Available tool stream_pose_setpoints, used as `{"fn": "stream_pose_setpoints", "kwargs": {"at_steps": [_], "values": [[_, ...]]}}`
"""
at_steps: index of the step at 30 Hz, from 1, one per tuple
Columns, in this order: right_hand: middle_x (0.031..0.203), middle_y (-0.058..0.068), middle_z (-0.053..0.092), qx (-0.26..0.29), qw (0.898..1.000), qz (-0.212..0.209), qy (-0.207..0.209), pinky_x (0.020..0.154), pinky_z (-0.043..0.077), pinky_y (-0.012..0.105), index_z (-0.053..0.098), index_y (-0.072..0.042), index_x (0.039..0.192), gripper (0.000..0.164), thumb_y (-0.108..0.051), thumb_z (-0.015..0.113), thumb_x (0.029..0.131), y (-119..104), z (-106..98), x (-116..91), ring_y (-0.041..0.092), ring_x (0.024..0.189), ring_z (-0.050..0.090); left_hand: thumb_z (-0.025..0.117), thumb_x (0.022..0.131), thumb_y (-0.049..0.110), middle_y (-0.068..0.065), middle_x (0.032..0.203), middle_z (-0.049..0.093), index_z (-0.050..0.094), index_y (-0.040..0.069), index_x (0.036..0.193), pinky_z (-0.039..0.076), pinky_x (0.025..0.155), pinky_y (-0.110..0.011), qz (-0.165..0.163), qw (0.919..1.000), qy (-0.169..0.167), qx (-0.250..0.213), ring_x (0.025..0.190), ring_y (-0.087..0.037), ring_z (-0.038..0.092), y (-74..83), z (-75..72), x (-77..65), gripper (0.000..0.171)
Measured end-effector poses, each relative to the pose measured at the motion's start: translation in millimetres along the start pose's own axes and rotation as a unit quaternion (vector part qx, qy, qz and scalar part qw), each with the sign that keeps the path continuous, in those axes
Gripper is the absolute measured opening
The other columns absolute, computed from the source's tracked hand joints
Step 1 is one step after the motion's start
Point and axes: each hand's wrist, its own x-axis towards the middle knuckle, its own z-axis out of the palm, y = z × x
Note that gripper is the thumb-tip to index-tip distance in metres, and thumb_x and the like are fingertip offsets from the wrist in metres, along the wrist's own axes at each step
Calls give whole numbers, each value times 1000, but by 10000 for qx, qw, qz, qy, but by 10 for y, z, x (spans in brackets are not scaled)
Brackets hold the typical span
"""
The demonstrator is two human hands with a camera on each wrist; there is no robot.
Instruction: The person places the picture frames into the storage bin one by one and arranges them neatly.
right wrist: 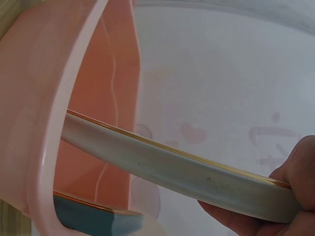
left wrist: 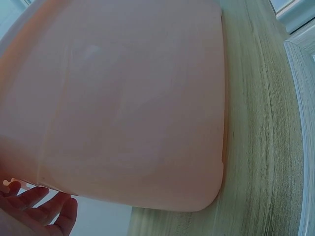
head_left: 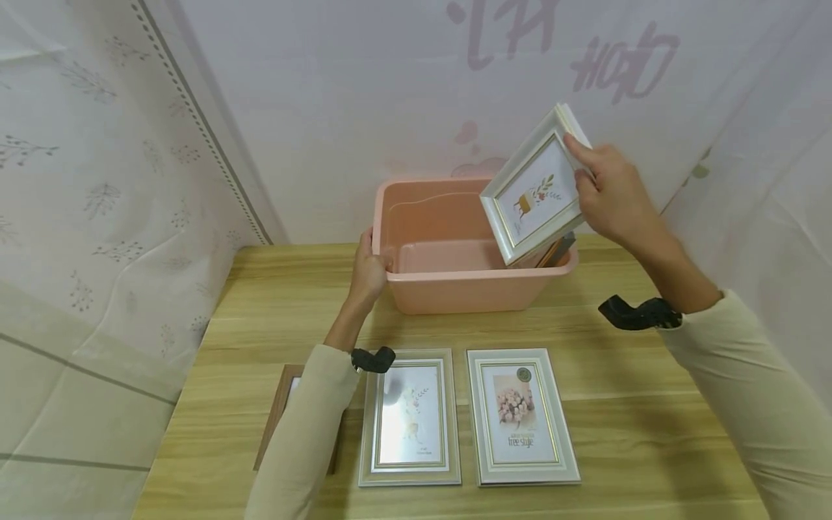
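My right hand (head_left: 614,191) grips a white picture frame (head_left: 529,235) by its right side, thumb on the front. The frame is tilted over the right part of a pink plastic tub (head_left: 455,292), and in the right wrist view its lower end (right wrist: 98,137) reaches inside the rim. Another frame with a grey-blue edge (right wrist: 98,216) stands in the tub's right end. My left hand (head_left: 369,273) holds the tub's left rim, thumb inside. The left wrist view shows its curled fingers (left wrist: 44,211) at the tub's outer wall.
On the wooden table (head_left: 624,404) lie a silver-gold picture frame (head_left: 448,419), a white picture frame with a flower picture (head_left: 562,433) and a brown frame (head_left: 276,415), partly hidden by my left sleeve. A patterned cloth (head_left: 325,108) hangs behind the tub.
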Motion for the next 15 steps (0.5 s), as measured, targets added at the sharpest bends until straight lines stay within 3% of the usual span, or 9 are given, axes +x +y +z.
{"fn": "stream_pose_setpoints", "kwargs": {"at_steps": [7,15], "values": [[120,37,50,-55,10000,-73,30,73,38,45,37,-12,151,55,0,38,97,43,156,70,39,96,44,40,79,-9,-24,150,37,26,1,153,31,107,-46,-39,10000,0,-25,123,-31,40,3,0,2,77],[136,41,44,-21,9994,-245,-235,95,40,64,25,0,156,62,4,40,96,105,300,89,50,115,46,40,78,-9,-23,148,40,27,2,152,33,106,-45,-18,10000,-16,-4,120,-29,42,0,-1,3,76]]}}
